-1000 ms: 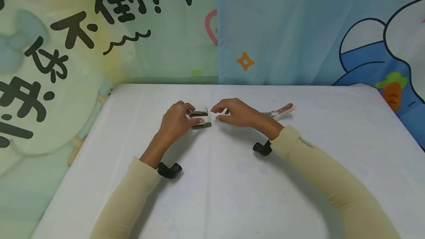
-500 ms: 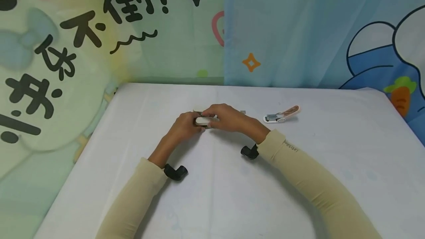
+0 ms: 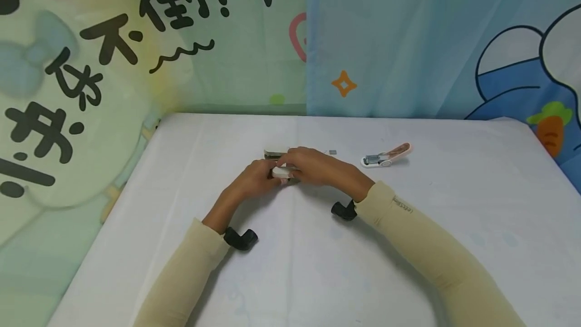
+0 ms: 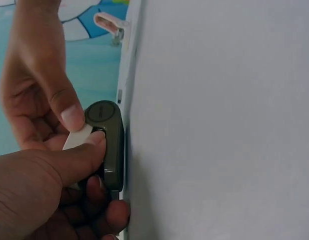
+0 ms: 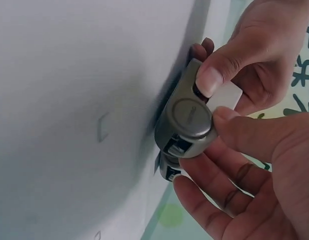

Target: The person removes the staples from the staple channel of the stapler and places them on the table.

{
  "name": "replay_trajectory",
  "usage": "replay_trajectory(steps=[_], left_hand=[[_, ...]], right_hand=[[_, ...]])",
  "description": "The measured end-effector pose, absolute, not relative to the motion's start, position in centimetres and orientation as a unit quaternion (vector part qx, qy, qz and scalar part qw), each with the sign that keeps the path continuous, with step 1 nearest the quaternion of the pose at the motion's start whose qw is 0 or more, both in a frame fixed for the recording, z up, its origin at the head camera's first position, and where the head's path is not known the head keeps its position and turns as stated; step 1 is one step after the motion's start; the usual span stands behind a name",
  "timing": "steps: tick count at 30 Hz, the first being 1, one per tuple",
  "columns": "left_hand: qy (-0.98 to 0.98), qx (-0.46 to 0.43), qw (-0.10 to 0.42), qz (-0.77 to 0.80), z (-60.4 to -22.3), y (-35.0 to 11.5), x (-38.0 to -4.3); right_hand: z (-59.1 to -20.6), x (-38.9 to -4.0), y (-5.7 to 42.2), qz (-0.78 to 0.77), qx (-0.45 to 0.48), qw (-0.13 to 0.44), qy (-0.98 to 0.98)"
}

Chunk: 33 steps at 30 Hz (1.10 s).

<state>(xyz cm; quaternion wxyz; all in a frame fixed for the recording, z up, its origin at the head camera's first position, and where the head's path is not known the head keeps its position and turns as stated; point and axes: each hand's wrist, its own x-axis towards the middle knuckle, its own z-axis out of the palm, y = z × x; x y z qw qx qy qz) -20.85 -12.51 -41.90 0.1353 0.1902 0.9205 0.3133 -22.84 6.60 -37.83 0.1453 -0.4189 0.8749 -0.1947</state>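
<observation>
A small stapler point(image 3: 282, 171), dark grey-green with a white lever, is held between both hands in the middle of the table. My left hand point(image 3: 257, 175) grips its rear part, thumb on the dark body in the left wrist view. At its round-topped end, my right hand point(image 3: 313, 165) pinches it between thumb and fingers. Just behind lies a second similar stapler point(image 3: 274, 154), partly hidden by the hands. In the right wrist view this second stapler point(image 5: 170, 169) shows only its end beyond the held one.
To the right on the white table point(image 3: 317, 266) lies a pink and white stapler point(image 3: 386, 156), its top raised. A short staple strip point(image 3: 333, 152) sits behind the right hand. One loose staple point(image 5: 102, 127) shows in the right wrist view. A printed cloth point(image 3: 386, 39) hangs behind.
My right hand has come left and taken hold of the stapler with the left hand. The held stapler has shifted slightly toward me, away from the second one.
</observation>
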Motion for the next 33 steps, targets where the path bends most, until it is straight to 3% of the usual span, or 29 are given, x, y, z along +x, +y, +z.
replay_trajectory(steps=[7,16,21,33], left_hand=[[0.904,0.242,0.147,0.321,-41.1,-11.4,-19.7],[0.882,0.312,0.173,0.308,-40.3,-9.1,-18.3],[0.884,0.321,0.177,0.289,-41.0,-8.0,-17.5],[0.886,0.319,0.189,0.278,-41.4,-7.4,-17.3]], right_hand=[[-37.4,-20.9,8.7,-0.207,-0.432,0.140,0.867],[-37.3,-17.4,11.8,-0.135,-0.508,0.048,0.849],[-37.5,-16.0,12.1,-0.099,-0.483,0.061,0.868],[-38.6,-15.2,11.6,-0.065,-0.505,-0.016,0.860]])
